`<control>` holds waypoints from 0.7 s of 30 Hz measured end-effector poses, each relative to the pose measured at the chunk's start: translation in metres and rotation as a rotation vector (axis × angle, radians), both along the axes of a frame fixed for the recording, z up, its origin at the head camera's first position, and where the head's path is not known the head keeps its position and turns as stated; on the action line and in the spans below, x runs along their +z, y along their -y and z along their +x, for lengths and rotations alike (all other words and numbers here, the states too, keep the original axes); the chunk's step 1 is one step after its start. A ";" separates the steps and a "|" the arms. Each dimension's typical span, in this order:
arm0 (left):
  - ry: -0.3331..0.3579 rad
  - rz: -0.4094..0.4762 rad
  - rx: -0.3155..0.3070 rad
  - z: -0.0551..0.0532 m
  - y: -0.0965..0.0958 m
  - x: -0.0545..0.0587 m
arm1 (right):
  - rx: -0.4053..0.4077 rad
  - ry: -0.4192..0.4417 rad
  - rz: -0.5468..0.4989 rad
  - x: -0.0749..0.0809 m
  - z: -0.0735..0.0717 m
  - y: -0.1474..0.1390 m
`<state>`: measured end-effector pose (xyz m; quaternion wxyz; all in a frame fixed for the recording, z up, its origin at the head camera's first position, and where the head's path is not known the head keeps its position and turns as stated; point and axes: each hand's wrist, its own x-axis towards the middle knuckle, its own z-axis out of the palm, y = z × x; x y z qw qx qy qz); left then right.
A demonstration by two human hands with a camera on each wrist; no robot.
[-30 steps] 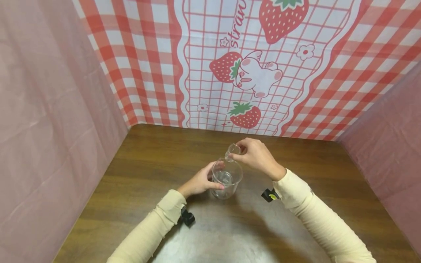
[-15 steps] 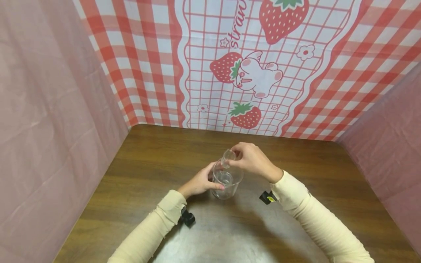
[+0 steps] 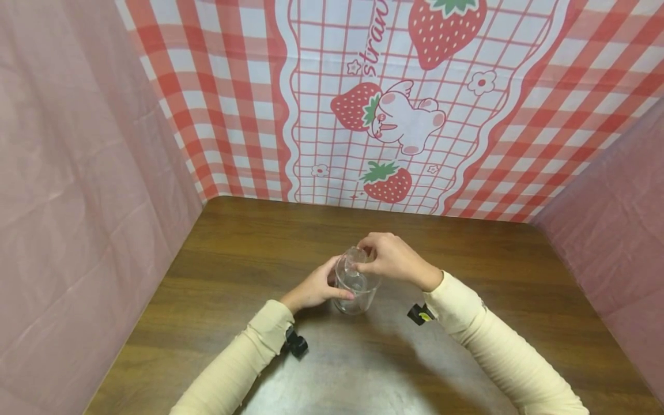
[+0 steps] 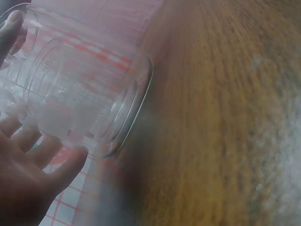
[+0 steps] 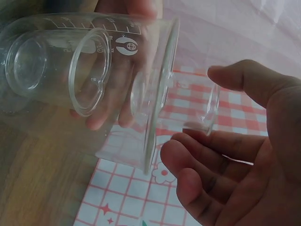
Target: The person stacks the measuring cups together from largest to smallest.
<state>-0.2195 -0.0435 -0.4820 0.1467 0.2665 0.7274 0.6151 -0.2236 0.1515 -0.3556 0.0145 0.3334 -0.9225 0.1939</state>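
A large clear glass beaker (image 3: 363, 302) stands upright on the table, with white scale marks on its wall. My left hand (image 3: 312, 288) grips its left side, thumb in front. Inside it sits a smaller beaker (image 5: 55, 70), its rim well below the large one's. A third, smallest beaker (image 5: 190, 101) is between the thumb and fingers of my right hand (image 3: 398, 260), which pinches it near its rim. In the right wrist view its base has passed inside the large beaker's mouth, while its rim is still outside. The left wrist view is hazy.
The brown wooden table (image 3: 249, 236) reaches back to a red-and-white strawberry cloth (image 3: 337, 144). Pink curtains (image 3: 93, 202) hang on both sides. A black wrist camera (image 3: 297, 344) sits under each cuff.
My right hand has moved left and down, bringing the smallest beaker from above the large beaker's rim into its mouth. The left hand and large beaker have stayed in place.
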 end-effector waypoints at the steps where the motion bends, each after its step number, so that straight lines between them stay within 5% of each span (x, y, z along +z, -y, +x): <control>1: 0.000 -0.002 0.002 0.000 0.000 0.000 | 0.009 0.006 0.010 0.000 0.000 0.000; 21: 0.004 0.000 -0.007 0.000 0.000 0.000 | 0.040 0.064 0.126 -0.009 0.003 0.002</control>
